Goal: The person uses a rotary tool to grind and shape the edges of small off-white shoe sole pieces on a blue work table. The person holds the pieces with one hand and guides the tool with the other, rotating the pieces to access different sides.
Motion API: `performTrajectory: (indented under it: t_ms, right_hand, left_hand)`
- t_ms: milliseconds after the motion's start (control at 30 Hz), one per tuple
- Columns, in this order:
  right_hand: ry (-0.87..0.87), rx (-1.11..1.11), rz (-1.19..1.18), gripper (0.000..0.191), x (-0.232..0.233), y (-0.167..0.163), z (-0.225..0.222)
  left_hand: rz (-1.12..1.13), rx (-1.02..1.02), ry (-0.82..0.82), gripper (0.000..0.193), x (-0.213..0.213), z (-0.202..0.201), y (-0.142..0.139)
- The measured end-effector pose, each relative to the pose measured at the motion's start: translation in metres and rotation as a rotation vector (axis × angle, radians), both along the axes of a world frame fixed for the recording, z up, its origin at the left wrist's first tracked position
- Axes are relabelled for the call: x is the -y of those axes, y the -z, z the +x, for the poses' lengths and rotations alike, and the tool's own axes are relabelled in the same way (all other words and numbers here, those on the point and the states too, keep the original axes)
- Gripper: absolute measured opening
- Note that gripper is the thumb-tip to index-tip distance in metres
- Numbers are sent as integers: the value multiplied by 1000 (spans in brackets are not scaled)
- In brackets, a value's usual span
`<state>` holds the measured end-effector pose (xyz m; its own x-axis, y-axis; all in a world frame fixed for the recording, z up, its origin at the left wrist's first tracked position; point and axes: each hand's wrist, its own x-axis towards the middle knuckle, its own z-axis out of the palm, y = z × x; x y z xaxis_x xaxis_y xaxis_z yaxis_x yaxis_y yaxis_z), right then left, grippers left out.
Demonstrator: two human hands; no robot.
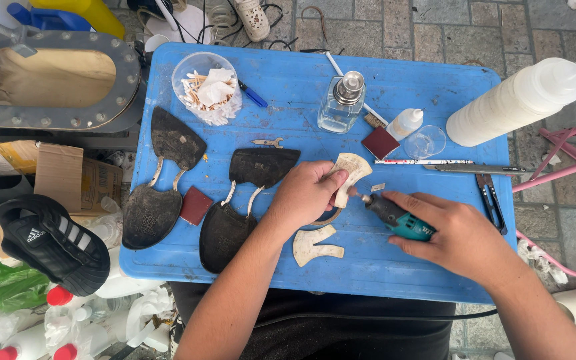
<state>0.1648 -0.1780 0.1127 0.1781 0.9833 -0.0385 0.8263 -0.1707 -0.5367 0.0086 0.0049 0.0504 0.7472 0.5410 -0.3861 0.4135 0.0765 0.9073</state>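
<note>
Grey paving stones surround a blue plastic lid serving as a desk (301,87), seen from above.

Nearest the viewer, a cream-coloured curved cut-out piece (316,244) lies flat on the desk between the forearms. Just above it, the right hand (458,235) has its fingers wrapped around a small teal-and-black rotary tool (398,220); the tool's long axis runs roughly level, slightly up to the left, and its tip points left toward the workpiece. The left hand (305,195) pinches a cream fan-shaped flat piece (350,175) between thumb and fingers, fingers closed on its narrow lower end, the broad end pointing up and right, held just over the desk's middle. The tool tip meets or nearly meets the piece's lower edge; contact cannot be told.

Left of the hands lie two dark metal shoe lasts (235,207) and a dark red square sanding pad (196,205). Right of the hands, black-handled nippers (491,200) and a long thin pen-like stick (421,161) rest.

Farther off stand a clear glass pump bottle (341,103), a small white dropper bottle (405,123), a clear cup of cotton swabs (207,87), and a large white squeeze bottle (521,100) lying at the right edge.
</note>
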Motion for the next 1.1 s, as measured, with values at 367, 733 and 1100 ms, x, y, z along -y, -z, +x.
performTrajectory:
  t_ms: [367, 733, 1100]
  right_hand:
    - [197, -215, 20, 72, 17, 3, 13]
    - [288, -1057, 0, 68, 44, 55, 33]
    - [202, -404, 156, 67, 26, 32, -16]
  left_hand:
    - [-139, 201, -84, 31, -6, 0, 20]
    - [-1, 333, -12, 21, -4, -7, 30]
    - [-241, 365, -16, 26, -1, -6, 21]
